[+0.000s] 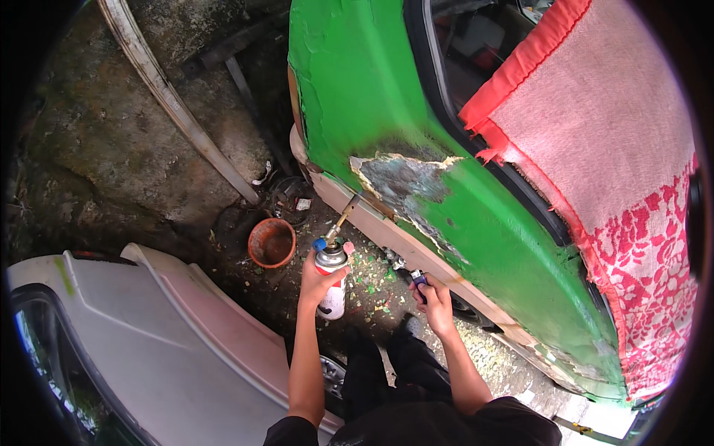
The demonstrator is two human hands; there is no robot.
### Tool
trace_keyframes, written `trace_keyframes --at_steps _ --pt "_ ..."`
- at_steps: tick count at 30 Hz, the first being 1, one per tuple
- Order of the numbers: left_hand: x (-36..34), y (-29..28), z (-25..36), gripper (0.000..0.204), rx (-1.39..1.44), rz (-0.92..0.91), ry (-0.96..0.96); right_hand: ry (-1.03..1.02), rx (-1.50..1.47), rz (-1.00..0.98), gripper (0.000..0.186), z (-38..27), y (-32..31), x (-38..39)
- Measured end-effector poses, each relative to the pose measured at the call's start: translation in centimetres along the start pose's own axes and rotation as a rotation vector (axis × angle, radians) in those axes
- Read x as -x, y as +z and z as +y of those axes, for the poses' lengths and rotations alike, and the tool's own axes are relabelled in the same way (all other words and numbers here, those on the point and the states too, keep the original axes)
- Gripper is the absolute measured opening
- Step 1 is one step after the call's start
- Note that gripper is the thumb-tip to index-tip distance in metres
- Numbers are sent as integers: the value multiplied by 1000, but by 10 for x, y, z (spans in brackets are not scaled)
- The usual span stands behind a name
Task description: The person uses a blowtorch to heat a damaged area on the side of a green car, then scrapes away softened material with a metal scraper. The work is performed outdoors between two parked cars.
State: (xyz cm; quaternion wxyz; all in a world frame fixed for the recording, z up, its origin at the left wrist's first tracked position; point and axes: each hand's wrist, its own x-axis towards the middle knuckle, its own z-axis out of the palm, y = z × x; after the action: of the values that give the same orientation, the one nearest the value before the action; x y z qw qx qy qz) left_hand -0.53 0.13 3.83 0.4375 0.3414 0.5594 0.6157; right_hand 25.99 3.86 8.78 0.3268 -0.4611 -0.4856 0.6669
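Nearest my camera, my two bare forearms rise from dark clothing at the lower edge, over dark trousers and a shoe on the littered ground [372, 293]. My left hand [318, 282] is closed around a gas canister [332, 286], white with red on its side and a metal top; the canister stands upright, and a blue-valved blowtorch head [338, 227] slants from it up toward the car. My right hand [435, 297] is closed on a small blue lighter [419, 279], held low, just beside the car's cream sill strip [401, 241] and apart from the torch tip.

To my left lies a detached white body panel [149, 334], flat on the ground. Past the canister sits a terracotta pot [272, 242], its mouth facing me, among green paint flakes and scraps.

Beyond, the green car door [372, 89] fills the right side; a patch of stripped paint [405, 182] shows dull grey metal just above the torch nozzle. A red and pink patterned towel [617, 171] hangs over the window edge. Farthest off, a pale curved trim strip [167, 97] leans on a rough, mossy wall [111, 141].
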Motion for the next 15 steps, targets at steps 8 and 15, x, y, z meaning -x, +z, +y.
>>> trace_keyframes --at_steps 8,15 --pt "6 -10 -7 51 9 25 -43 -12 -31 -17 20 -2 -9 -1" --pt "5 -1 -4 52 11 14 -37 -33 -21 -3 19 -5 -12 -1"
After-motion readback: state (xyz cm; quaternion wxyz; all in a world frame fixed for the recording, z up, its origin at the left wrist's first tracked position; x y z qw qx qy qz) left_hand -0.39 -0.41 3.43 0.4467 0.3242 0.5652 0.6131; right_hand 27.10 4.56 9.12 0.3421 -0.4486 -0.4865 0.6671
